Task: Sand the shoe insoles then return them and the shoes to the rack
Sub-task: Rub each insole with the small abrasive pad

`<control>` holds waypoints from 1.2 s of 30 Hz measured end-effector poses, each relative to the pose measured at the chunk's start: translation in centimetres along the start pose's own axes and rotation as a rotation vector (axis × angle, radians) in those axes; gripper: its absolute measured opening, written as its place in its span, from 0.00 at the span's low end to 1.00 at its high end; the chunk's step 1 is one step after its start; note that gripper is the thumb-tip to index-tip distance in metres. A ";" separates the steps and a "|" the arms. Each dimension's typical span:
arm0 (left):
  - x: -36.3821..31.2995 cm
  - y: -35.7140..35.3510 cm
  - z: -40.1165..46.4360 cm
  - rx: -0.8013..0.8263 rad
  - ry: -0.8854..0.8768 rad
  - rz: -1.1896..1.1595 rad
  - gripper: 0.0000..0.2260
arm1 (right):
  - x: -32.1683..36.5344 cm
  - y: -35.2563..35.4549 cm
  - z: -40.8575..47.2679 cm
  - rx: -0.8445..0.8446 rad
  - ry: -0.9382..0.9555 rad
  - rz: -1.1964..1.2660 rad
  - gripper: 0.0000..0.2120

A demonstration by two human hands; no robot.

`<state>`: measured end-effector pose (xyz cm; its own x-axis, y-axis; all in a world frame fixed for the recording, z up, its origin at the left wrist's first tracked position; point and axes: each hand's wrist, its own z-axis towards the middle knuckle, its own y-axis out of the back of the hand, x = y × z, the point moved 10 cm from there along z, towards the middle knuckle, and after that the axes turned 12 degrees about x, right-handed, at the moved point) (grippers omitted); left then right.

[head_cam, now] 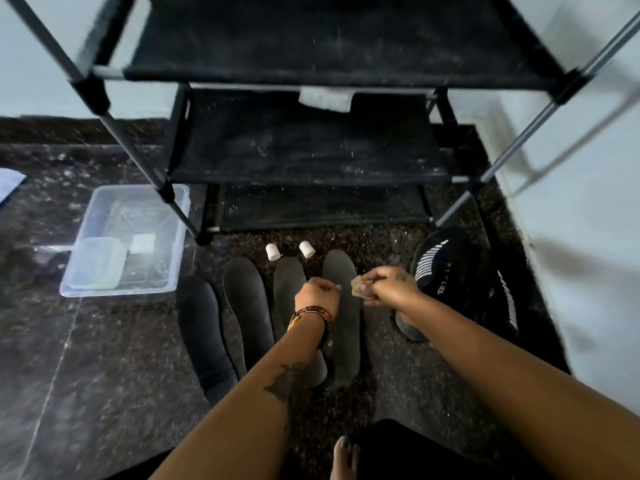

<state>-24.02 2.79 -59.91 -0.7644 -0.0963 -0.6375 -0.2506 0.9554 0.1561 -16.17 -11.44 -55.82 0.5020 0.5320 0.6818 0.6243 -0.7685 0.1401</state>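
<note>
Several dark insoles lie side by side on the speckled floor in front of the black shoe rack [304, 147]: a black one [201, 327], a grey one [247, 306], another grey one [287, 289] and the rightmost grey insole [341, 271]. My left hand [317, 294], fingers curled, rests on the rightmost insole and pins it down. My right hand [388, 285] pinches a small tan piece of sandpaper [358, 287] at that insole's right edge. Black shoes with white stripes [460, 282] lie to the right, beside the wall.
A clear plastic bin [124, 240] with small items stands on the floor at the left, next to the rack's leg. Two small white caps [272, 252] [307, 249] sit above the insoles. A white cloth [325, 98] hangs on the middle shelf. My bare foot [344, 455] shows at the bottom.
</note>
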 end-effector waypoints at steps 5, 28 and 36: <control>-6.1 1.1 -6.8 0.131 -0.083 -0.254 0.08 | 7.5 -1.1 -5.6 0.009 0.119 -0.034 0.04; -12.1 15.8 -21.4 0.202 -0.300 -0.586 0.06 | 20.4 -12.8 -18.6 0.135 0.453 0.152 0.05; -13.3 16.5 -20.2 0.145 -0.334 -0.412 0.06 | 20.9 -12.8 -17.1 0.119 0.487 0.169 0.05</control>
<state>-29.95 14.24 -33.63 -0.3846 -0.3996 -0.8321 -0.3867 0.8883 -0.2479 -23.89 3.40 -31.10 0.2830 0.1560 0.9463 0.6366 -0.7685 -0.0637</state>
